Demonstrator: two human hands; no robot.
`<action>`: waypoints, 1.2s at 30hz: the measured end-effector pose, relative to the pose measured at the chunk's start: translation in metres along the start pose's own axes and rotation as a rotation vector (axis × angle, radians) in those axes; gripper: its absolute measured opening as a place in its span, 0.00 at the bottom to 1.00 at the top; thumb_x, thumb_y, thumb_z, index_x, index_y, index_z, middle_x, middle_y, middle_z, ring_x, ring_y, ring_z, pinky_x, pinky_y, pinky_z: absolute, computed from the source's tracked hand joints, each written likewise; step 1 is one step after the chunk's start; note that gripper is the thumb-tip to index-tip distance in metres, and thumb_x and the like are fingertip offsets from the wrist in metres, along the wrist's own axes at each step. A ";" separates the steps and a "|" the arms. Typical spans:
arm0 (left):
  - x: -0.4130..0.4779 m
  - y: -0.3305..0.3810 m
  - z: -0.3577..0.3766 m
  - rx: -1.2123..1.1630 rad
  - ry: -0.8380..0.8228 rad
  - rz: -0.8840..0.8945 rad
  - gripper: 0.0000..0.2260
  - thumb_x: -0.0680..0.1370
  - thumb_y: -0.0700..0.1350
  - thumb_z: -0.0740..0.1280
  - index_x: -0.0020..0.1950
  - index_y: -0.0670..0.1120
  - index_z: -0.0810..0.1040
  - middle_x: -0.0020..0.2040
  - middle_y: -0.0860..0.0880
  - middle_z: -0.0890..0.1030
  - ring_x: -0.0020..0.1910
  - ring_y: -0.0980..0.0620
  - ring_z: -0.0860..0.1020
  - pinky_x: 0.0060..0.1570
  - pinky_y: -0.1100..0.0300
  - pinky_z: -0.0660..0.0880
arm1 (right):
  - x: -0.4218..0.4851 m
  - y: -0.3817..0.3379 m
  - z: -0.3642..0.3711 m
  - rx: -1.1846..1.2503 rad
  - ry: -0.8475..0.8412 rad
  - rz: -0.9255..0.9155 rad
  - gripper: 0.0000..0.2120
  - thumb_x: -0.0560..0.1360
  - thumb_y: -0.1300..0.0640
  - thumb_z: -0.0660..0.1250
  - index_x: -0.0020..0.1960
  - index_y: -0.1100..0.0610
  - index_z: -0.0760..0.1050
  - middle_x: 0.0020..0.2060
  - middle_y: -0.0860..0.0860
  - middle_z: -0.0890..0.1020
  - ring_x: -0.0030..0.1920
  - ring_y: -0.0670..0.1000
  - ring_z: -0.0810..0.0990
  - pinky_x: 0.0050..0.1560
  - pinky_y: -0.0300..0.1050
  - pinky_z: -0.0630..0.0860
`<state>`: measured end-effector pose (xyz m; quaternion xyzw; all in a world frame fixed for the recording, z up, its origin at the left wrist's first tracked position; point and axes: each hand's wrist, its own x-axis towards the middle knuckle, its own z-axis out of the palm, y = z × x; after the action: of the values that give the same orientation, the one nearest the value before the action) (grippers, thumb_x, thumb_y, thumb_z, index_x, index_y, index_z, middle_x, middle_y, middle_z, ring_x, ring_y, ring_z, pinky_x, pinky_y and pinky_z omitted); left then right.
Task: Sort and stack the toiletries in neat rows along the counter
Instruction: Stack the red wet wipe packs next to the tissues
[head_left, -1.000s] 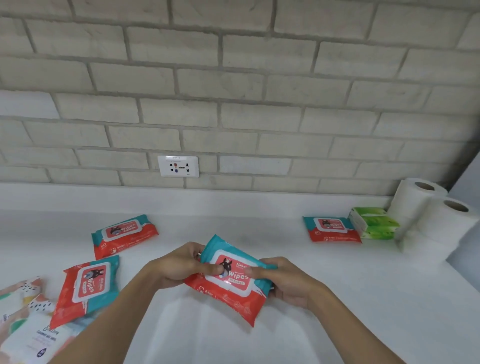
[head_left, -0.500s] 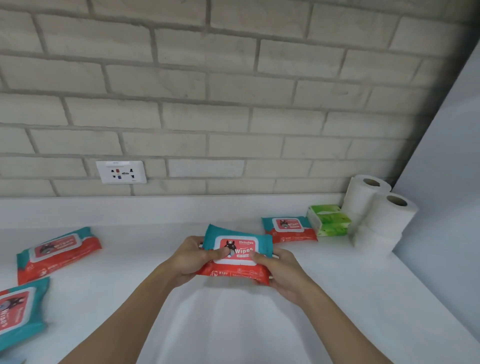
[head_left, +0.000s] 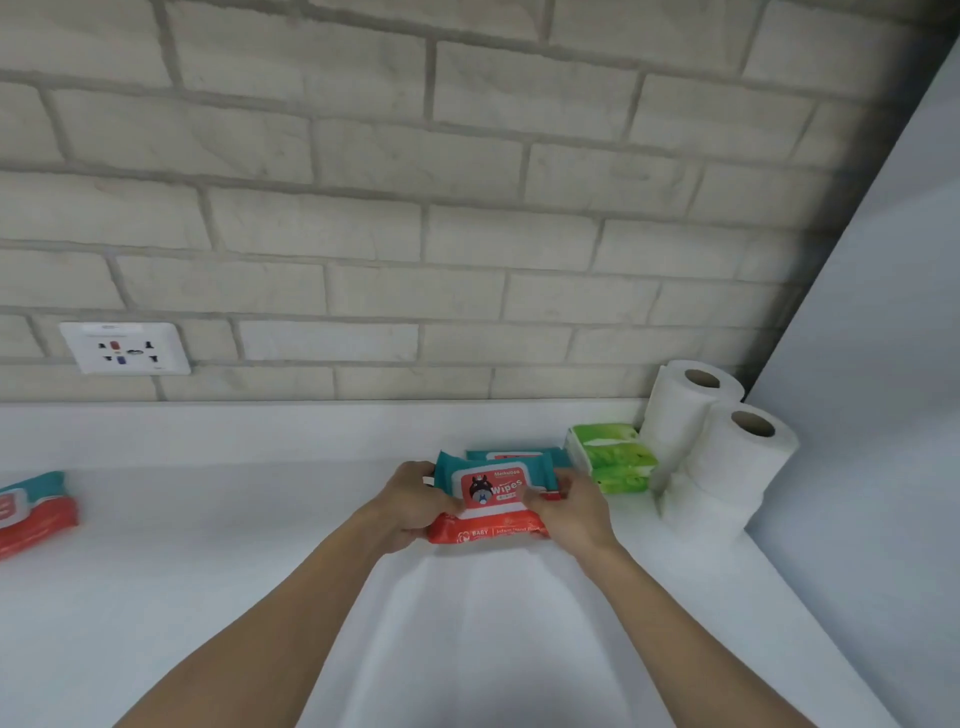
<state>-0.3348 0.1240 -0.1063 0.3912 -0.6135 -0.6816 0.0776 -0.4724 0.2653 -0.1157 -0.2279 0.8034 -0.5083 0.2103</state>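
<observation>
I hold a teal-and-red baby wipes pack (head_left: 491, 501) by its two short ends. My left hand (head_left: 413, 506) grips the left end and my right hand (head_left: 574, 512) grips the right end. The pack hovers just over a second, matching wipes pack (head_left: 511, 455) that lies on the white counter (head_left: 208, 571), with only its far edge showing. Right of it stands a stack of green tissue packs (head_left: 613, 457), then white toilet paper rolls (head_left: 727, 441) in the corner. Another wipes pack (head_left: 31, 512) lies at the far left edge.
A brick wall with a white power socket (head_left: 124, 347) rises behind the counter. A pale wall panel (head_left: 883, 364) closes off the right side next to the rolls.
Both hands carried the wipes pack forward and to the right, over the pack lying beside the green tissues. The view swung right, so the left-hand packs slid mostly out of frame.
</observation>
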 end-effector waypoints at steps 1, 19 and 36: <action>0.007 0.001 0.006 0.001 0.014 0.003 0.27 0.72 0.33 0.73 0.68 0.42 0.68 0.55 0.44 0.80 0.49 0.46 0.82 0.41 0.50 0.82 | 0.006 0.001 -0.004 -0.018 0.000 -0.014 0.14 0.71 0.54 0.76 0.53 0.53 0.77 0.48 0.52 0.85 0.43 0.52 0.85 0.43 0.53 0.84; 0.096 0.001 0.051 0.052 0.289 0.075 0.23 0.73 0.41 0.74 0.65 0.43 0.72 0.50 0.47 0.81 0.45 0.48 0.83 0.43 0.51 0.82 | 0.070 0.023 -0.013 -0.457 -0.028 -0.332 0.11 0.78 0.55 0.67 0.59 0.54 0.78 0.57 0.50 0.76 0.56 0.47 0.72 0.54 0.31 0.66; 0.105 -0.020 0.064 0.162 0.408 0.116 0.21 0.76 0.52 0.70 0.65 0.46 0.72 0.50 0.50 0.79 0.43 0.54 0.80 0.33 0.66 0.74 | 0.054 0.043 -0.005 -0.886 0.020 -0.488 0.17 0.80 0.52 0.61 0.69 0.50 0.70 0.67 0.50 0.73 0.69 0.55 0.67 0.70 0.51 0.67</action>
<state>-0.4387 0.1166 -0.1743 0.4900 -0.6593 -0.5313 0.2072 -0.5249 0.2540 -0.1590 -0.4713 0.8674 -0.1549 -0.0392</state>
